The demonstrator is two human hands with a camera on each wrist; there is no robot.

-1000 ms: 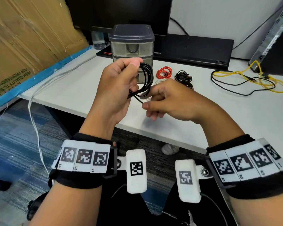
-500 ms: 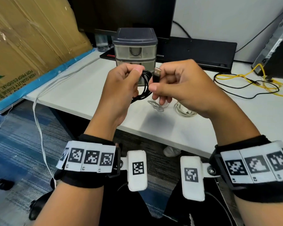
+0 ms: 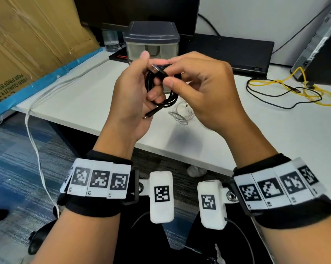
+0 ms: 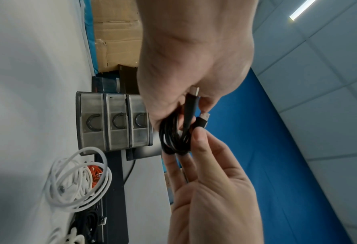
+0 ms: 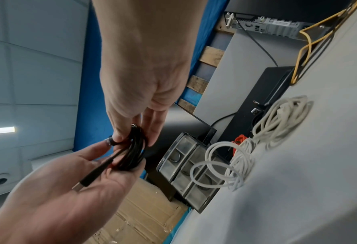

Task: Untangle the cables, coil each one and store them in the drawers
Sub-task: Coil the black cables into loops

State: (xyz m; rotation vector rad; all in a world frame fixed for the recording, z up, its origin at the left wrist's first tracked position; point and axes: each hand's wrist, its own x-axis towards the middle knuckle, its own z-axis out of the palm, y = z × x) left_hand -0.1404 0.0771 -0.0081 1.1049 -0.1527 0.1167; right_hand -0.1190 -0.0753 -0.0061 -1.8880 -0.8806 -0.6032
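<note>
**Ana:** Coil's the thing to watch. A second ago the right hand [image 3: 199, 88] was down low, pinching a loose tail beside the black cable [image 3: 168, 98]. Half a second back it lifted the USB plug [image 3: 155, 69] up, upright. Now that plug lies tipped over across the top of the loops, metal end pointing left towards the left thumb.

**Ben:** So the last free length is being wound round the bundle?

**Ana:** That's my reading: the final wrap or tuck, with coiling nearly done and storing still ahead. The drawers [image 3: 152, 47] all look closed behind the hands.

**Ben:** And the grip?

**Ana:** Left hand [image 3: 130, 100] curled round the loops, fingers through the middle. Right hand pinches the plug end between thumb and forefinger, other fingers loosely spread behind the coil.

**Ben:** Which way does the coil itself sit?

**Ana:** Held in the air above the near edge of the surface [image 3: 275, 130], in front of the drawers. It's an oval standing roughly upright, long axis running top to bottom, leaning slightly. The small connector [image 3: 148, 114] sticks out at the bottom, pointing down and left over the left palm.

**Ben:** Anything else waiting?

**Ana:** White cables [image 3: 181, 115] lie coiled on the surface just beyond; yellow and black ones [image 3: 286, 90] are still loose, far right.
</note>
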